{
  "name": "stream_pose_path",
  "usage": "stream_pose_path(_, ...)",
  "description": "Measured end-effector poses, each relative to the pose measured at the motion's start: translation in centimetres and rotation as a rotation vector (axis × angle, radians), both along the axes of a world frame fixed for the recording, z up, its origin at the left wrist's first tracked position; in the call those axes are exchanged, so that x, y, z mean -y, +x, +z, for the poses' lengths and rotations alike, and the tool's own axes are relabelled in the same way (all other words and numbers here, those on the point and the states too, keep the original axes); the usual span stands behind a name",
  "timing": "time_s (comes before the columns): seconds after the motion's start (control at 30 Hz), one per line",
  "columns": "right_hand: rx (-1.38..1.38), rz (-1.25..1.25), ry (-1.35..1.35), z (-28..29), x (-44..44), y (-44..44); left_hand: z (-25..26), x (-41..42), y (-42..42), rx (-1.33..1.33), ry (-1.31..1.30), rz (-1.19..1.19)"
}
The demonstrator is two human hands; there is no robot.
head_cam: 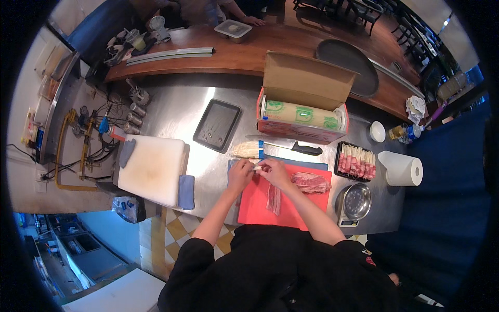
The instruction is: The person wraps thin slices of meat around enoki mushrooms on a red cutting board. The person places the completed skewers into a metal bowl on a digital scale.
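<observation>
Over the far left part of a red cutting board (249,208), my left hand (241,172) and my right hand (275,171) pinch a small pale bunch of enoki mushrooms (257,168) between their fingertips. My fingers partly cover it. Just below lies a strip of thinly sliced raw meat (274,199), its upper end near my right hand. A pile of meat slices (310,183) rests on the board to the right. Beyond my hands is a larger bundle of enoki (246,149) with a blue-banded wrapper. A black-handled knife (307,148) lies beside it.
A black tray (338,171) at right holds several meat-wrapped enoki rolls. Nearby are a scale (348,223) with a steel bowl (358,201) and a paper towel roll (401,169). Behind stand an open film box (300,130) and a dark tray (217,124). White boards (152,169) sit left.
</observation>
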State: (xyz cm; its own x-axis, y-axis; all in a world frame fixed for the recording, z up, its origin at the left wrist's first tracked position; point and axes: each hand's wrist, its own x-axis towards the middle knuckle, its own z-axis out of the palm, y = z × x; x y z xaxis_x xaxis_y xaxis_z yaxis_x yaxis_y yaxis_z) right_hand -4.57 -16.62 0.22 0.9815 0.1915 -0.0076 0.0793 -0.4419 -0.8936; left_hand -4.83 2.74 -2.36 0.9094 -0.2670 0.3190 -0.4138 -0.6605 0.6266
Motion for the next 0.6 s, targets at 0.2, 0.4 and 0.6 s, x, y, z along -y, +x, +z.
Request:
stream_pose_path(0.2,-0.099,-0.113,0.183,-2.3,-1.0,-0.3,0.7,0.1,0.1,-0.003,0.010,-0.024)
stream_pose_path(0.4,-0.189,-0.190,0.175,-0.8,-1.7,-0.4,0.0,-0.1,-0.2,0.030,0.052,-0.018)
stream_pose_path(0.6,-0.138,-0.197,0.072,-0.8,-2.0,-0.3,0.6,-0.6,0.0,0.019,-0.006,-0.091)
